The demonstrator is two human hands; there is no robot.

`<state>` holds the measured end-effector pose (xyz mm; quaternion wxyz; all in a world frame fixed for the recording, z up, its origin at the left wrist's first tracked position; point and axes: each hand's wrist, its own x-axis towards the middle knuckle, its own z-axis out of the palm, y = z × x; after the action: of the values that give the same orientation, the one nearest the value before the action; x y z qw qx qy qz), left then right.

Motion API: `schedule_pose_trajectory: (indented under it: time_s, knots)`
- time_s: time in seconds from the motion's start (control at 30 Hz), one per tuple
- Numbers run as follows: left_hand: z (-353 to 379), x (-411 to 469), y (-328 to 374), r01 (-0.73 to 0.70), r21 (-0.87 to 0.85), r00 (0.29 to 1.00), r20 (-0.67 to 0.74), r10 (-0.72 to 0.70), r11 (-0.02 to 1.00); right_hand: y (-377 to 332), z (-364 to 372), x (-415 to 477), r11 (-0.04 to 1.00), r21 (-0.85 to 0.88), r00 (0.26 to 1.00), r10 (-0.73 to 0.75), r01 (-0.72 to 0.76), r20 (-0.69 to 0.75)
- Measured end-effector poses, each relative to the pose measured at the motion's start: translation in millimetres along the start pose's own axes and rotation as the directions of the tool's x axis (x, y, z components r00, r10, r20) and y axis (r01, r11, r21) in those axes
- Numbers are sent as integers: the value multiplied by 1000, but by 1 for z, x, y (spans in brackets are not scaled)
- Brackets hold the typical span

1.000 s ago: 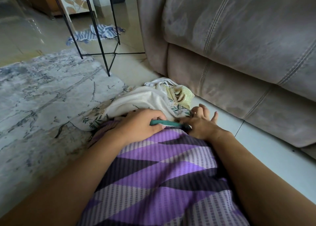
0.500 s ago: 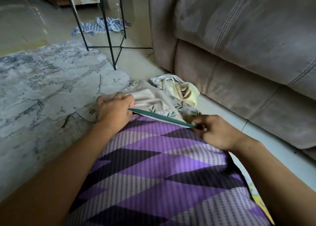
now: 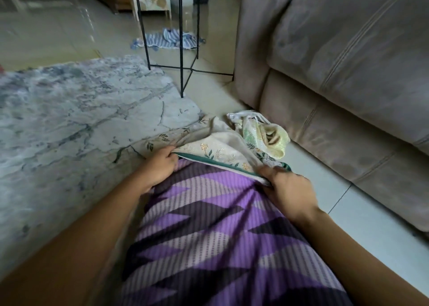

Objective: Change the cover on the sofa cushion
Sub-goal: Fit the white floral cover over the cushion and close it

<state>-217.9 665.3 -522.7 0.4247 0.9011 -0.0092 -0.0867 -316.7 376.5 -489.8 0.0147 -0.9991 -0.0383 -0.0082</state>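
Person seated on the floor (image 3: 362,215), cushion across the lap.

- Cushion (image 3: 209,224): purple, black and pale zigzag pattern, runs from the bottom of the view up to both hands.
- Cream floral cover (image 3: 216,152): lies at the cushion's far end, partly on the rug (image 3: 69,120). Its green-trimmed open edge is stretched across the cushion's end, between the 2 hands.
- Left hand (image 3: 160,166): fingers curled, grasping the cover's edge at the cushion's left corner.
- Right hand (image 3: 287,189): pinching the same edge at the right corner.
- Crumpled yellow-green cloth (image 3: 267,136): just beyond the cover, near the sofa (image 3: 348,73) base.
- Black metal stand (image 3: 181,50): beside the sofa arm, with a striped blue cloth (image 3: 169,39) on the floor behind it.
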Motion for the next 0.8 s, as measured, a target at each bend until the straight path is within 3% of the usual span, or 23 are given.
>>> schedule_pose_trajectory:
  time_s: [0.13, 0.27, 0.37, 0.47, 0.53, 0.63, 0.7, 0.8]
  knots:
    - [-28, -36, 22, -99, -207, 995, -8, 100, 973, -8, -4, 8, 992, -118, 997, 40, -48, -68]
    - [-49, -70, 23, -135, -520, 990, -40, 134, 843, -18, -17, 32, 976, -210, 997, 45, -56, -58]
    - [-51, -91, 7, -98, -618, 994, -95, 49, 780, -42, -27, 52, 976, -214, 996, 48, -31, 78]
    - [-56, -98, -7, -10, -778, 996, -65, -65, 628, -82, -42, 58, 956, -284, 959, 7, 77, 283]
    - [-63, -97, -13, 33, -866, 999, 32, -11, 499, -113, -61, 55, 973, -182, 950, -79, 138, 301]
    - [-70, -98, -13, 77, -946, 983, 125, 133, 316, -168, -83, 41, 960, 121, 954, -267, 251, 134]
    - [-71, -98, -15, 102, -961, 971, 152, 182, 256, -200, -82, 34, 937, 164, 937, -329, 309, 116]
    - [-75, -95, -28, 154, -974, 958, 188, 215, 164, -220, -67, 33, 939, 197, 945, -308, 282, 112]
